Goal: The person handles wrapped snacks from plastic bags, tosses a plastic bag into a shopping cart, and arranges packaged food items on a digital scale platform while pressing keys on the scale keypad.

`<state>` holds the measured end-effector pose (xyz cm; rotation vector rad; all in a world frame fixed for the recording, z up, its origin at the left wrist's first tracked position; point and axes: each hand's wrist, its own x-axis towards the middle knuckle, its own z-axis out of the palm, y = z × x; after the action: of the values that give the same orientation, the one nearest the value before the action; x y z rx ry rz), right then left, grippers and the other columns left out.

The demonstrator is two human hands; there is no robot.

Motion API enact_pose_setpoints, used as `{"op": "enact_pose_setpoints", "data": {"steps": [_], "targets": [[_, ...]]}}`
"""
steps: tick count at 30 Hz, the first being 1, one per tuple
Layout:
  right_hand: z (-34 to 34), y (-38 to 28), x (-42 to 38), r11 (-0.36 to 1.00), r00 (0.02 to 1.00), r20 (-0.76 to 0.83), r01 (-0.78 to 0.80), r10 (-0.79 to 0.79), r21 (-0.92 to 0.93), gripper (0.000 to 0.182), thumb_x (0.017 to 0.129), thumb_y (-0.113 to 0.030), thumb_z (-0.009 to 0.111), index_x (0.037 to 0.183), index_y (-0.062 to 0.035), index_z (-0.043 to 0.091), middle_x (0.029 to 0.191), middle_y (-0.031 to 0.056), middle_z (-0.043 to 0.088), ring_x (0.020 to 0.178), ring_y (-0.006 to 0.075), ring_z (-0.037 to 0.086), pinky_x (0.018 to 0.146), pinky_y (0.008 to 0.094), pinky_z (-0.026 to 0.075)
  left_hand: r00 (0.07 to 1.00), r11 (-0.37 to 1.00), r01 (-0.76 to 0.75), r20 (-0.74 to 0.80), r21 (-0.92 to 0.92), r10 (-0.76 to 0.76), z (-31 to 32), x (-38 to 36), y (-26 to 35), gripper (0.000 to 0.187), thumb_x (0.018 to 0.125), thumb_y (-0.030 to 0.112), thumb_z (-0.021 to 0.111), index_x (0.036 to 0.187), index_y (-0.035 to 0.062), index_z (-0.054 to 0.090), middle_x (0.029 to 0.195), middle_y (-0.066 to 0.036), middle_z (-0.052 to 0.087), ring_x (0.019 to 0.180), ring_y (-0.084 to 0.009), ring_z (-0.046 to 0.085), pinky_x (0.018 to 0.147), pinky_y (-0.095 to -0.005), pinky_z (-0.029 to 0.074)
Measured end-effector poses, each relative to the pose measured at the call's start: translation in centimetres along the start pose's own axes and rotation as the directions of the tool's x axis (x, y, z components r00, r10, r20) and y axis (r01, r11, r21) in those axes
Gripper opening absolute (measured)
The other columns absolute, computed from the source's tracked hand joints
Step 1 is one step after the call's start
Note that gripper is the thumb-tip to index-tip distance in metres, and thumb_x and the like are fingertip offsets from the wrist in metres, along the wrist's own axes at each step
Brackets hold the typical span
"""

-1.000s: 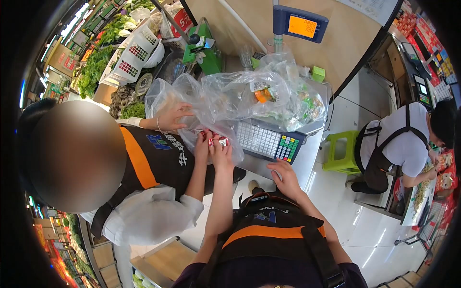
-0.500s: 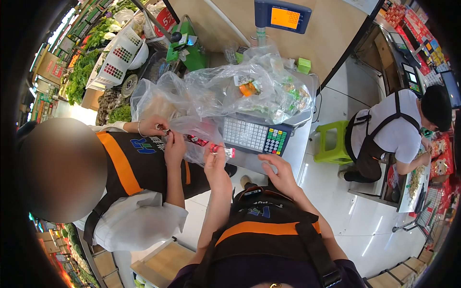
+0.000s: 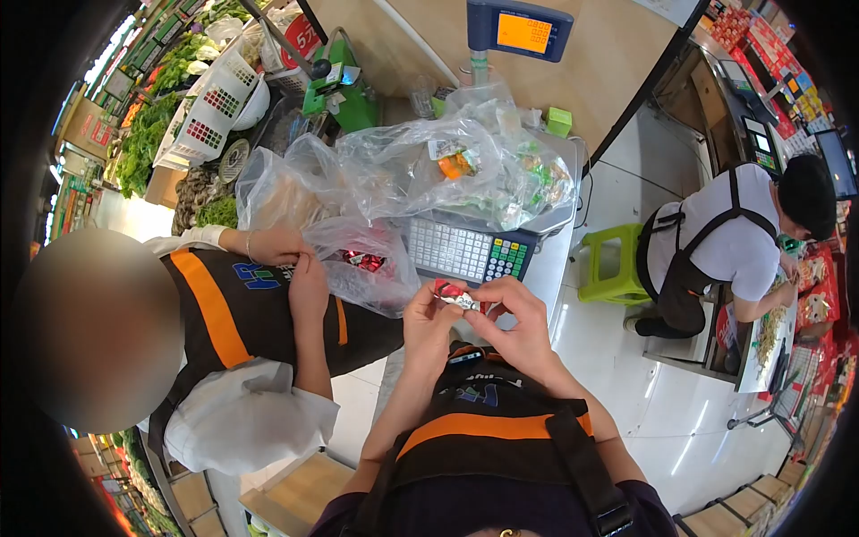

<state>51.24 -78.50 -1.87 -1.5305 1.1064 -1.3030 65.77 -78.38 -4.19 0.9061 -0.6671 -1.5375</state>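
In front of my apron, both my hands hold a small red-and-silver wrapped candy (image 3: 456, 294). My left hand (image 3: 424, 324) pinches its left end, and my right hand (image 3: 517, 324) has thumb and fingers closed on the right end. Just beyond, a clear plastic bag (image 3: 394, 285) with several red wrapped pieces (image 3: 362, 260) inside lies open at the edge of the scale's keypad (image 3: 450, 251). To the left, a co-worker's hands (image 3: 302, 259) meet at the bag's left side; what they hold is hidden.
Larger clear bags (image 3: 403, 170) with wrapped goods cover the scale, below an orange-lit display (image 3: 524, 32). A green stool (image 3: 614, 264) stands on the right, beside another person (image 3: 716, 233) bent over a counter. White baskets (image 3: 215, 103) and vegetables are at the left.
My left hand has drawn the candy away from the bag, toward me and to the right. My right hand has come in and gripped it. The co-worker's hands have shifted slightly left.
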Motion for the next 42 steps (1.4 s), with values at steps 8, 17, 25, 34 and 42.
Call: {"op": "enact_pose_setpoints", "data": {"steps": [8,17,25,34,42], "targets": [[-0.9,-0.5,-0.1,0.972,0.983,-0.005,-0.178,0.181,0.153,0.012,0.085,-0.004,0.065,0.095,0.0032,0.065,0.086,0.0084,0.062,0.072,0.0131,0.061,0.060,0.0246,0.051,0.999,0.991,0.034,0.000,0.129,-0.034,1.4,0.3,1.6,0.015,0.083,0.000,0.066,0.098,-0.0022,0.064,0.091,-0.007,0.065,0.079,-0.0121,0.063,0.074,-0.0254,0.052],[-1.4,-0.4,0.8,0.887,0.942,0.053,-0.331,0.332,0.323,0.015,0.093,-0.012,0.059,0.092,0.0023,0.060,0.078,0.0055,0.061,0.066,0.0104,0.059,0.060,0.0231,0.049,0.998,0.991,0.057,-0.017,0.121,-0.055,2.6,0.3,2.2,0.016,0.091,0.010,0.061,0.099,-0.0036,0.063,0.089,-0.008,0.065,0.079,-0.0142,0.064,0.073,-0.0274,0.053],[-1.2,-0.6,1.8,0.777,0.877,0.157,-0.477,0.455,0.412,0.028,0.098,-0.025,0.052,0.085,-0.0008,0.059,0.067,0.0014,0.057,0.056,0.0070,0.054,0.050,0.0212,0.043,1.000,0.991,0.003,0.022,0.133,-0.006,2.7,0.8,3.5,0.033,0.088,0.007,0.064,0.119,0.0014,0.056,0.096,-0.005,0.063,0.083,-0.0106,0.058,0.063,-0.0241,0.048],[-0.9,-1.0,2.3,0.983,0.993,0.064,-0.112,0.103,0.143,0.022,0.083,0.001,0.067,0.103,0.0014,0.060,0.095,0.0065,0.056,0.078,0.0105,0.057,0.061,0.0228,0.051,0.992,0.992,-0.105,0.080,0.071,0.100,2.7,0.2,5.5,0.035,0.084,-0.006,0.061,0.118,-0.0008,0.053,0.105,-0.008,0.059,0.091,-0.0136,0.060,0.075,-0.0269,0.054],[-1.0,-3.7,3.6,0.919,0.951,0.049,0.308,-0.305,-0.247,0.021,0.071,0.004,0.076,0.090,-0.0030,0.069,0.077,0.0075,0.059,0.068,0.0161,0.059,0.056,0.0244,0.046,0.925,0.853,-0.368,0.241,0.371,0.294,1.7,-0.4,6.5,0.018,0.083,-0.004,0.063,0.100,0.0012,0.063,0.100,-0.008,0.058,0.090,-0.0147,0.061,0.071,-0.0242,0.056]]}}
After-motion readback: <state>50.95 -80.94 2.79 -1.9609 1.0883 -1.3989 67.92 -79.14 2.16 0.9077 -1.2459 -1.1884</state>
